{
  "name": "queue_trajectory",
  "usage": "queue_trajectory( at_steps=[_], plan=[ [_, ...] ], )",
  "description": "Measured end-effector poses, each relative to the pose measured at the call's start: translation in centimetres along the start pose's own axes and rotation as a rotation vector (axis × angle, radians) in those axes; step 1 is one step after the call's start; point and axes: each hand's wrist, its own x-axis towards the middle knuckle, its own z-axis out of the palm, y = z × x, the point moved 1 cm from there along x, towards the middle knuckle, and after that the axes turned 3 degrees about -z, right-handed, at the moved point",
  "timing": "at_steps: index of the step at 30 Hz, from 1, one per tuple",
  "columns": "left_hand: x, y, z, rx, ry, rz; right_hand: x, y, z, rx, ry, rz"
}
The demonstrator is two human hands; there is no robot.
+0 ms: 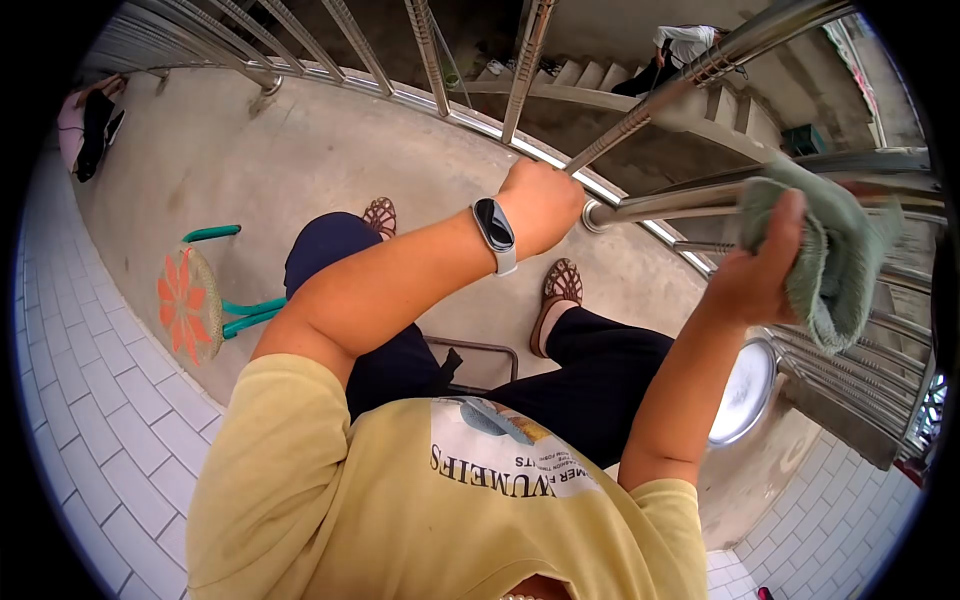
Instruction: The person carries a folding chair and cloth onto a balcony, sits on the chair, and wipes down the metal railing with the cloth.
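My left hand (543, 208), with a grey-strapped smartwatch (494, 224) on the wrist, is closed at the foot of a ribbed metal railing bar (625, 128), just above the bottom rail. Its fingertips are turned away from view. In my right hand (762, 268) is a folded green cloth (835, 265), thumb across its near side. The cloth is raised in front of the metal railing on the right, overlapping a thick post (672, 203); whether it touches the metal I cannot tell.
A low stool (188, 305) with a flower-patterned seat and green legs stands to the left. A white basin (744, 392) sits below my right arm. Beyond the railing are stairs (590, 78) and a person (683, 48). Another person (78, 130) is at far left.
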Motion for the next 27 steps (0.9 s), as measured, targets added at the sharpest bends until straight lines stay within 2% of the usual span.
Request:
queue_trajectory(
  at_steps=[2,3,5,6,7,8,9,12,13,16,18,21,22,25,27],
  plan=[
    [-0.3,0.0,0.3,-0.003,-0.010,0.041,-1.1,-0.9,1.0,-0.085,-0.344,0.025],
    [-0.6,0.1,0.2,-0.004,-0.017,0.044,-1.0,-1.3,1.4,0.309,-0.384,0.455],
    [-0.8,0.5,-0.2,0.022,-0.096,0.064,-1.7,-0.3,1.6,0.657,-0.465,0.767],
    [-0.2,0.3,1.9,0.020,-0.097,0.069,-2.0,0.0,1.7,0.793,-0.486,0.919],
    [0.9,0.1,5.6,-0.089,0.042,0.145,-2.2,-0.1,1.7,0.760,-0.532,0.993],
    [1.0,0.1,5.6,-0.197,0.182,0.219,-2.5,-0.4,1.8,0.727,-0.578,1.065],
    [0.9,0.1,5.7,-0.296,0.309,0.278,-2.5,-1.1,2.0,0.903,-0.617,1.222],
    [0.4,0.8,3.2,-0.572,0.531,0.353,-4.0,-1.5,2.4,0.917,-0.621,1.220],
    [0.0,0.9,2.0,-0.631,0.580,0.377,-4.0,-1.6,2.3,0.809,-0.716,1.260],
    [-0.7,1.5,-0.7,-0.742,0.690,0.425,-4.6,-0.8,1.7,0.746,-0.838,1.190],
    [-0.9,1.7,-1.8,-0.768,0.746,0.443,-4.3,-1.6,2.1,0.702,-0.875,1.225],
    [-1.4,1.8,-3.0,-0.791,0.807,0.462,-3.8,-1.5,1.9,0.549,-1.110,0.946],
    [-1.5,1.9,-3.2,-0.791,0.817,0.460,-3.8,-1.4,1.7,0.547,-1.112,0.947],
    [-1.9,1.9,-2.9,-0.752,0.797,0.431,-3.8,-1.2,1.6,0.760,-0.765,1.036],
    [-1.1,1.5,-0.7,-0.610,0.636,0.349,-3.7,-1.2,1.6,0.830,-0.709,1.066]
  ],
)
